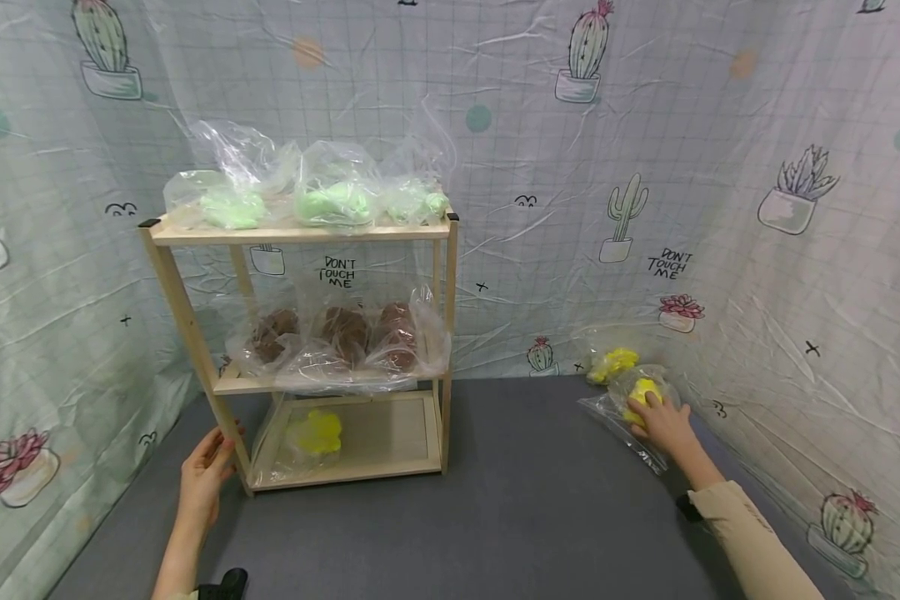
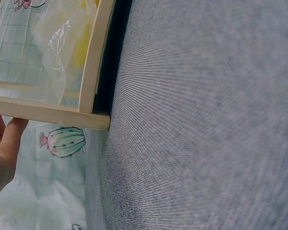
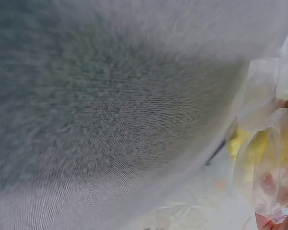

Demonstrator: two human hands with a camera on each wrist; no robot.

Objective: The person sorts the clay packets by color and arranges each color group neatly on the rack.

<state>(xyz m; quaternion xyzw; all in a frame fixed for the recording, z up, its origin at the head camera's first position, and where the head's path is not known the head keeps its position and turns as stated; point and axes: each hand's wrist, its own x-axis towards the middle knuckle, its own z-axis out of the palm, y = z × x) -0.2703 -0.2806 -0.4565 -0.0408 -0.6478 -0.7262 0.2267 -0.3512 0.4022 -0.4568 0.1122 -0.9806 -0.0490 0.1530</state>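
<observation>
Near the right wall, my right hand (image 1: 663,427) grips a clear plastic bag (image 1: 647,390) with a bumpy yellow thing inside. In the right wrist view, fingers appear on both sides of this crinkled bag (image 3: 271,165). Just behind it lies a second bag with a yellow piece (image 1: 612,364). My left hand (image 1: 204,477) holds the front left post of a wooden shelf rack (image 1: 187,321) low down, its fingers passing behind the post. In the left wrist view, the fingers (image 2: 12,134) meet the post (image 2: 43,111). One bagged yellow piece (image 1: 321,432) lies on the bottom shelf, at its left.
Bags of pale green pieces (image 1: 337,202) line the top shelf. Bags of brown pieces (image 1: 345,333) fill the middle one, their plastic hanging over the front edge. Dark grey cloth covers the table (image 1: 525,500). A cactus-print curtain (image 1: 510,275) encloses the back and sides.
</observation>
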